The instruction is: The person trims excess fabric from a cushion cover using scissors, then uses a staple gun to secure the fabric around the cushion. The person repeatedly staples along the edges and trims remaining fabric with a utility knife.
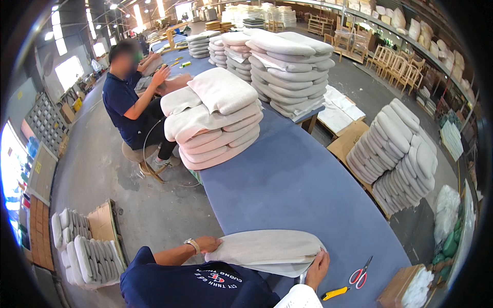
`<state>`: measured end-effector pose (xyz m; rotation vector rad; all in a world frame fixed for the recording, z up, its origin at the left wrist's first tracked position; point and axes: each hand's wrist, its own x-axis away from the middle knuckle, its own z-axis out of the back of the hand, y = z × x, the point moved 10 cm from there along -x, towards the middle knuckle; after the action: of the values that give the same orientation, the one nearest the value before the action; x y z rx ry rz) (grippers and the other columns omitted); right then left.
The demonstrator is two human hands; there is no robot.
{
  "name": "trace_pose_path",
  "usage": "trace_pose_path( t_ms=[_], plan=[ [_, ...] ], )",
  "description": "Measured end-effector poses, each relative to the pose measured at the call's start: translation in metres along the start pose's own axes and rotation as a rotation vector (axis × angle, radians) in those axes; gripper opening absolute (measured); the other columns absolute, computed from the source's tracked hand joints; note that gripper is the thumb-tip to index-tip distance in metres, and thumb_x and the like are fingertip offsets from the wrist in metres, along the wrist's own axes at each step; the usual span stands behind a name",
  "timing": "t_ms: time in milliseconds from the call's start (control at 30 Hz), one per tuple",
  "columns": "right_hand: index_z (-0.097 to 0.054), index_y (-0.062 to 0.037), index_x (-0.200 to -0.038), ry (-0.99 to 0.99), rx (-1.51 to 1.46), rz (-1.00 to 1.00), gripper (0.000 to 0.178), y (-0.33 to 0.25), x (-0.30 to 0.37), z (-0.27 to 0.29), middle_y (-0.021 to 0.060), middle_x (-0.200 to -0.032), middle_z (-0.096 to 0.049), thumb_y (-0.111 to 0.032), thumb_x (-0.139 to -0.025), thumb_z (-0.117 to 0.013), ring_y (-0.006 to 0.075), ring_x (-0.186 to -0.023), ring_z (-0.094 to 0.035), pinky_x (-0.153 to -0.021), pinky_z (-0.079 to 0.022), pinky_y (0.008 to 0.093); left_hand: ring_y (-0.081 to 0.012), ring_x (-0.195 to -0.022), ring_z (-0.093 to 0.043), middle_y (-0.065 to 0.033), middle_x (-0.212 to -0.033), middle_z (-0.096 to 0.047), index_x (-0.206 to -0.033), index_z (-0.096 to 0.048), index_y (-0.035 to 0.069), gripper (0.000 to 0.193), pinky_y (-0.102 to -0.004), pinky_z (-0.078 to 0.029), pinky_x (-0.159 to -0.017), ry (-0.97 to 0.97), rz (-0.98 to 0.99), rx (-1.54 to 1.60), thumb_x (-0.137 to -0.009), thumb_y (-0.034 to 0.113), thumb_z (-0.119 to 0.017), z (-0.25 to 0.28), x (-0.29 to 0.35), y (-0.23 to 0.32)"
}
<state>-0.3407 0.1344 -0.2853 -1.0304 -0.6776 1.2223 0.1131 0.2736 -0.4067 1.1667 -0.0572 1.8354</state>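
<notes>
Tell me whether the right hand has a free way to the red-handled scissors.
Probably yes. The right hand rests on the edge of the grey fabric cover, and the scissors lie just to its right on the blue table, with only bare tabletop between.

Brown cardboard box (open, white-filled) at the table's right corner.

One head-worn fisheye looks steeply down the blue table.

Both hands, left and right, grip a beige seat cushion on the blue worktable.
</notes>
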Motion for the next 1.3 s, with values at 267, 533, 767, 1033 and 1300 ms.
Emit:
trace_pose_path(
  t_ms=[267, 533, 767, 1033, 1300],
  plan=[
    [-0.058, 0.0011, -0.096, -0.079, -0.006, -0.104, 0.022, -0.003, 0.003, -0.011, 0.0273, -0.128, -0.059, -0.018, -0.097, -0.07, 0.0401, -0.118, -0.059, -0.116, -0.035, 0.0463, -0.0348, -0.158, -0.021, -0.0202, -0.169, -0.027, -0.163, -0.03, 0.01, 0.065, -0.0448, -0.016, -0.129, -0.19, -0.694, -0.068, -0.112, 0.05, -0.029, -0.007, 0.005, 0.191],
    [-0.068, 0.0034, -0.087, -0.038, 0.071, -0.25, 0.035, -0.01, -0.013, -0.011, 0.0353, -0.139, -0.055, -0.029, -0.09, -0.08, 0.0441, -0.134, -0.053, -0.104, -0.046, 0.0473, -0.0373, -0.161, -0.005, -0.0166, -0.175, -0.009, -0.168, -0.02, 0.021, 0.068, -0.0656, -0.006, -0.124, -0.381, -0.84, -0.223, -0.11, 0.053, -0.037, -0.051, 0.0, 0.291],
    [-0.073, -0.0001, -0.085, 0.066, 0.031, -0.231, 0.037, -0.004, -0.006, -0.005, 0.0414, -0.142, -0.049, -0.035, -0.096, -0.07, 0.0483, -0.127, -0.056, -0.097, -0.049, 0.0467, -0.0382, -0.161, -0.004, -0.0182, -0.174, -0.009, -0.168, -0.019, 0.018, 0.077, -0.0671, -0.006, -0.123, -0.453, -0.923, -0.285, -0.106, 0.055, -0.046, -0.054, 0.0, 0.345],
    [-0.071, 0.0012, -0.082, 0.109, -0.205, -0.382, 0.03, 0.001, -0.002, -0.009, 0.0362, -0.15, -0.046, -0.026, -0.095, -0.073, 0.0447, -0.135, -0.054, -0.102, -0.048, 0.047, -0.0392, -0.161, -0.003, -0.016, -0.175, -0.01, -0.167, -0.02, 0.015, 0.102, -0.0732, -0.013, -0.119, -0.496, -0.929, -0.412, -0.085, 0.039, -0.074, -0.062, -0.011, 0.379],
    [-0.063, 0.0046, -0.075, 0.157, -0.269, -0.291, 0.032, -0.004, 0.015, -0.009, 0.0351, -0.157, -0.04, -0.019, -0.094, -0.074, 0.0453, -0.126, -0.062, -0.102, -0.051, 0.0471, -0.0453, -0.159, -0.011, -0.016, -0.174, -0.014, -0.166, -0.024, 0.016, 0.107, -0.0759, -0.024, -0.115, -0.459, -0.98, -0.437, -0.073, 0.013, -0.077, -0.063, -0.014, 0.373]
  ],
)
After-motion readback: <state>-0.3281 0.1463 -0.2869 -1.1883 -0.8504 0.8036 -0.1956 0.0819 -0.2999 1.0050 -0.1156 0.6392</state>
